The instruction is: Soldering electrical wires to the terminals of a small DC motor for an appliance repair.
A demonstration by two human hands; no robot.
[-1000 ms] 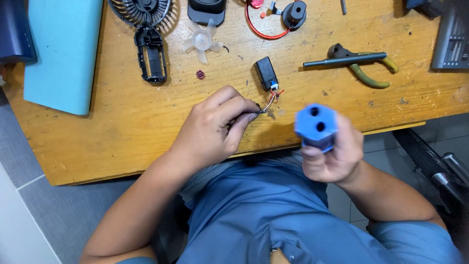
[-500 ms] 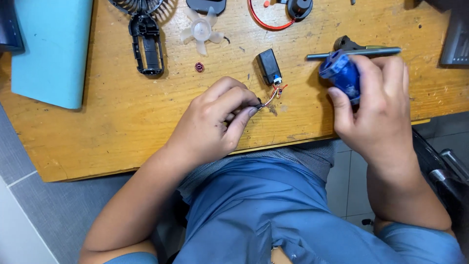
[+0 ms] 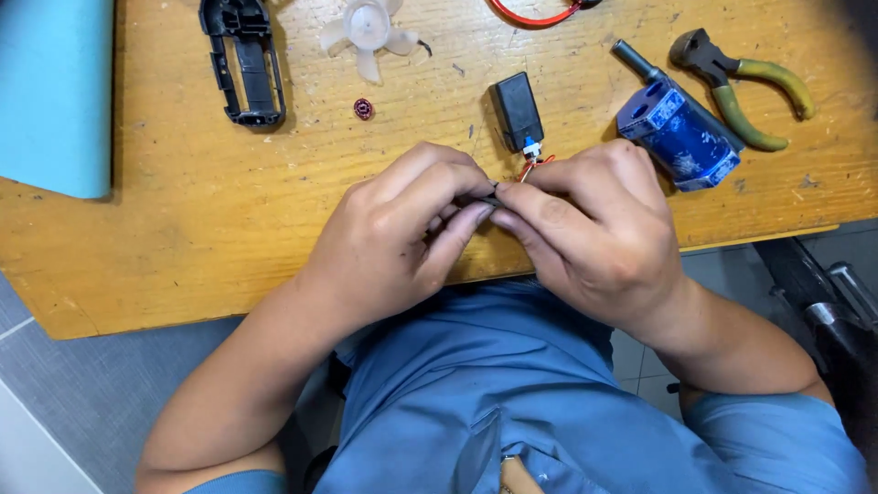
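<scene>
My left hand point(image 3: 402, 233) and my right hand point(image 3: 594, 229) meet at the near edge of a wooden table point(image 3: 183, 229). Their fingertips pinch a small dark part between them, mostly hidden. Thin red and orange wires point(image 3: 529, 166) run from it up to a small black box point(image 3: 516, 110) with a blue and white connector. A blue cylindrical holder with two round holes point(image 3: 677, 135) lies on the table just right of my right hand, untouched.
Green-handled pliers point(image 3: 745, 87) and a dark rod tool point(image 3: 645, 66) lie at the back right. A translucent fan blade point(image 3: 368, 32), a black plastic frame point(image 3: 242, 59), a small red ring point(image 3: 363, 109) and a light blue sheet point(image 3: 50, 91) lie farther left.
My right hand set the blue holder down on the table by the pliers, then came in to join my left hand on the small wired part.
</scene>
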